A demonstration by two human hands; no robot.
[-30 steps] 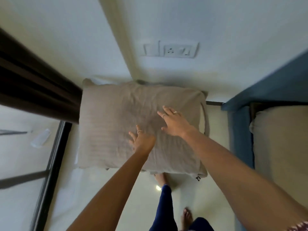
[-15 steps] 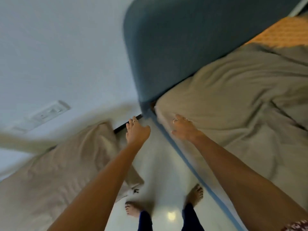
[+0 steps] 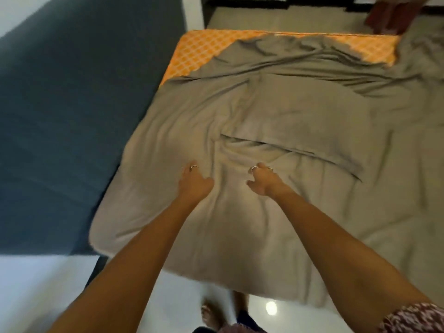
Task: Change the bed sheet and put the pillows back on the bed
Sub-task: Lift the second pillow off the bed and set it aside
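Note:
A rumpled grey-beige bed sheet (image 3: 276, 111) covers most of the bed. The orange patterned mattress (image 3: 194, 51) shows bare at the far corners. My left hand (image 3: 195, 182) and my right hand (image 3: 263, 181) reach out side by side over the sheet's near left part. Their fingers bend down to the cloth and both thumbs are spread apart from the fingers. Motion blur hides whether the fingertips touch the cloth. Bunched folds lie just beyond my hands. No pillow is in view.
A dark blue padded headboard (image 3: 72, 116) runs along the bed's left side. Glossy white floor (image 3: 48, 284) lies at the near edge, with my feet (image 3: 211, 316) beside the bed. A reddish curtain (image 3: 394, 13) hangs at the far right.
I turned from the pillow leaning against the wall to the bed. Both hands left the pillow and now reach over the sheet.

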